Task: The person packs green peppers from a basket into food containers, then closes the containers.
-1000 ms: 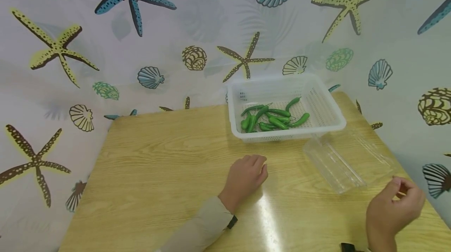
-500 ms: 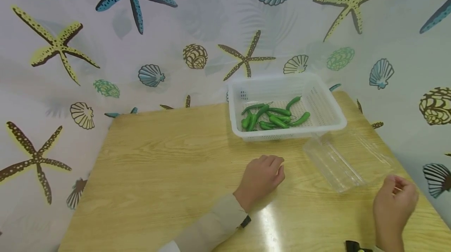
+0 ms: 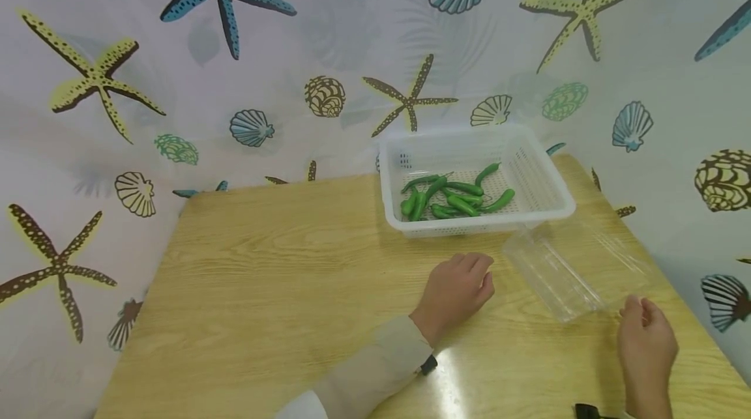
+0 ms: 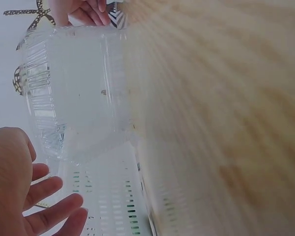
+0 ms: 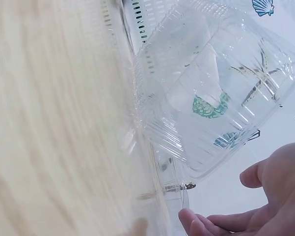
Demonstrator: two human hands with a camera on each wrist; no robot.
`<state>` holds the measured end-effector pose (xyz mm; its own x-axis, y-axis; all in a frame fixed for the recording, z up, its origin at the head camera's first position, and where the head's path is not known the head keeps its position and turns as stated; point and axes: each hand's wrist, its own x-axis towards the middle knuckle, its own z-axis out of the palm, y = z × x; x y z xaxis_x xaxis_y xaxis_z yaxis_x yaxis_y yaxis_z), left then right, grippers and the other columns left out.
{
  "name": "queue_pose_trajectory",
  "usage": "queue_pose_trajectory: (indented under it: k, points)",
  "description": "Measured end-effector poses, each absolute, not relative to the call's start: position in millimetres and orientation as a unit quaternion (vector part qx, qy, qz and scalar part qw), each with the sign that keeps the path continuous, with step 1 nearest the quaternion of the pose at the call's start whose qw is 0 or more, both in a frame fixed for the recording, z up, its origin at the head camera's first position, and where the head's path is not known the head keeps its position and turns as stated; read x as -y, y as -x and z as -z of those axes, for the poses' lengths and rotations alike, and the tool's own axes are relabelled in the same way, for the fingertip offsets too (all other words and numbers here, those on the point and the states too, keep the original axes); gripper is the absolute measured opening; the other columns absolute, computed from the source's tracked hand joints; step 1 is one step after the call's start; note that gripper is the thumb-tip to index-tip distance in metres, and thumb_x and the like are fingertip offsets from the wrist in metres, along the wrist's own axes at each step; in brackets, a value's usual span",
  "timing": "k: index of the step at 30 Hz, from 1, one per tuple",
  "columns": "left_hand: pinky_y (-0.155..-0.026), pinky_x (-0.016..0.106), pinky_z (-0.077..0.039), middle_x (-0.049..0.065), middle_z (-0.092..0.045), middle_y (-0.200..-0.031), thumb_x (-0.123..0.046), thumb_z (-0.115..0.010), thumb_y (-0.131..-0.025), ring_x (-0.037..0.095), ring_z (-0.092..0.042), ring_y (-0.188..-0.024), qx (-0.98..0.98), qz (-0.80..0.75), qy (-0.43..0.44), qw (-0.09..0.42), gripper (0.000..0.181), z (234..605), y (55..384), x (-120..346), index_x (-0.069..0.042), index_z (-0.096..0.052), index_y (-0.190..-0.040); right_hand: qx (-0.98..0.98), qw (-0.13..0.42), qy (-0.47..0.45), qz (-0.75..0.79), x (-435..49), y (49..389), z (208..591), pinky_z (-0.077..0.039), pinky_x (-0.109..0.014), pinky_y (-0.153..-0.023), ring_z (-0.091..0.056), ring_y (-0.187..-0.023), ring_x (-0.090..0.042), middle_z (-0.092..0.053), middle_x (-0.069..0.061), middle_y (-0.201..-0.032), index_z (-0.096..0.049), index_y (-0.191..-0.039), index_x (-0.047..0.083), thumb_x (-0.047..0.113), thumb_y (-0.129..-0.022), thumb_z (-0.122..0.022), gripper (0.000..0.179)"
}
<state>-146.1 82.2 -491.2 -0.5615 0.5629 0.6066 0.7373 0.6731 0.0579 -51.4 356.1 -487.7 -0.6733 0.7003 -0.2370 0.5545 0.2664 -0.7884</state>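
Observation:
A clear plastic clamshell box (image 3: 551, 275) lies unfolded on the wooden table, its see-through lid spread to the right. Just left of it, my left hand (image 3: 456, 294) hovers low with loosely bent fingers. In the left wrist view, those fingers (image 4: 54, 189) are spread near the box's wall and hold nothing. My right hand (image 3: 648, 347) is at the near right corner of the box. The right wrist view has its thumb and fingers apart, fingertips (image 5: 189, 219) right by the thin plastic edge (image 5: 185, 189).
A white perforated basket (image 3: 542, 178) with several green chili peppers (image 3: 463, 204) stands at the back of the wooden table (image 3: 252, 288), just behind the box. A cloth printed with starfish and shells (image 3: 352, 34) hangs behind the table and along its sides.
My left hand has moved right toward the clamshell box. My right hand has shifted a little left along its near side. Box, basket and peppers stay in place.

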Motion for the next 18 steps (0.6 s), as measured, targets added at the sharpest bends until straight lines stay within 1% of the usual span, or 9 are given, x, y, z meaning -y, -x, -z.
queue_pose_trajectory:
  k: [2, 4, 6, 9, 12, 13, 14, 16, 18]
  points:
    - [-0.07, 0.02, -0.051, -0.004, -0.063, -0.11, -0.023, -0.04, -0.09, 0.011, -0.062, -0.093, 0.869, 0.148, 0.376, 0.284, 0.031, 491, 147, -88, -0.016, -0.062, -0.11, 0.792, 0.065, 0.392, -0.464, -357, 50, 487, -0.036, -0.049, -0.099, -0.038, -0.127, -0.037, -0.034, -0.02, -0.144, -0.018, -0.148, 0.008, 0.051, -0.094, -0.025, 0.069]
    - [-0.076, 0.022, -0.051, -0.001, -0.06, -0.118, -0.024, -0.04, -0.09, 0.012, -0.059, -0.101, 0.868, 0.141, 0.379, 0.289, 0.034, 490, 149, -95, -0.015, -0.06, -0.116, 0.794, 0.059, 0.39, -0.463, -357, 49, 488, -0.037, -0.049, -0.098, -0.037, -0.127, -0.037, -0.034, -0.02, -0.143, -0.018, -0.148, 0.007, 0.051, -0.094, -0.026, 0.07]
    - [-0.078, 0.023, -0.05, 0.001, -0.055, -0.126, -0.024, -0.04, -0.089, 0.014, -0.055, -0.11, 0.864, 0.132, 0.384, 0.297, 0.039, 489, 150, -101, -0.014, -0.056, -0.123, 0.797, 0.05, 0.39, -0.459, -357, 48, 489, -0.038, -0.048, -0.097, -0.038, -0.126, -0.036, -0.043, -0.017, -0.138, -0.018, -0.148, 0.007, 0.051, -0.094, -0.027, 0.071]
    - [-0.078, 0.026, -0.049, 0.004, -0.046, -0.137, -0.026, -0.039, -0.088, 0.016, -0.046, -0.122, 0.856, 0.118, 0.396, 0.311, 0.045, 487, 152, -109, -0.015, -0.05, -0.131, 0.802, 0.04, 0.39, -0.45, -357, 48, 492, -0.041, -0.044, -0.093, -0.04, -0.125, -0.035, -0.06, -0.006, -0.121, -0.02, -0.148, 0.008, 0.051, -0.093, -0.03, 0.07]
    - [-0.086, 0.03, -0.047, 0.006, -0.036, -0.145, -0.028, -0.037, -0.09, 0.02, -0.034, -0.131, 0.849, 0.098, 0.415, 0.312, 0.05, 485, 154, -117, -0.016, -0.044, -0.137, 0.802, 0.036, 0.386, -0.454, -358, 48, 495, -0.047, -0.026, -0.081, -0.057, -0.107, -0.019, -0.062, -0.002, -0.115, -0.02, -0.148, 0.007, 0.051, -0.093, -0.033, 0.071]
    - [-0.089, 0.031, -0.045, 0.007, -0.033, -0.146, -0.03, -0.037, -0.09, 0.021, -0.031, -0.133, 0.847, 0.091, 0.421, 0.311, 0.05, 485, 155, -119, -0.016, -0.043, -0.139, 0.799, 0.042, 0.382, -0.462, -358, 49, 496, -0.048, -0.021, -0.075, -0.06, -0.097, -0.011, -0.06, -0.006, -0.119, -0.021, -0.147, 0.006, 0.049, -0.094, -0.034, 0.07]
    - [-0.093, 0.033, -0.043, 0.007, -0.031, -0.148, -0.032, -0.037, -0.091, 0.022, -0.029, -0.135, 0.846, 0.08, 0.424, 0.312, 0.051, 485, 155, -121, -0.017, -0.042, -0.14, 0.794, 0.05, 0.379, -0.472, -358, 49, 497, -0.048, -0.016, -0.069, -0.062, -0.087, -0.004, -0.059, -0.01, -0.12, -0.022, -0.147, 0.004, 0.047, -0.094, -0.036, 0.07]
    - [-0.099, 0.034, -0.038, 0.007, -0.027, -0.15, -0.035, -0.035, -0.093, 0.023, -0.024, -0.137, 0.847, 0.064, 0.433, 0.301, 0.053, 485, 155, -125, -0.017, -0.037, -0.143, 0.777, 0.065, 0.374, -0.503, -357, 49, 499, -0.047, -0.009, -0.06, -0.058, -0.07, 0.008, -0.061, -0.008, -0.113, -0.023, -0.146, 0.002, 0.042, -0.094, -0.041, 0.068]
    - [-0.1, 0.035, -0.036, 0.007, -0.024, -0.151, -0.039, -0.034, -0.094, 0.023, -0.021, -0.138, 0.848, 0.053, 0.438, 0.293, 0.055, 486, 155, -128, -0.017, -0.034, -0.145, 0.751, 0.082, 0.368, -0.542, -358, 50, 499, -0.047, -0.008, -0.061, -0.058, -0.063, 0.01, -0.062, 0.001, -0.098, -0.024, -0.145, -0.001, 0.036, -0.094, -0.045, 0.067]
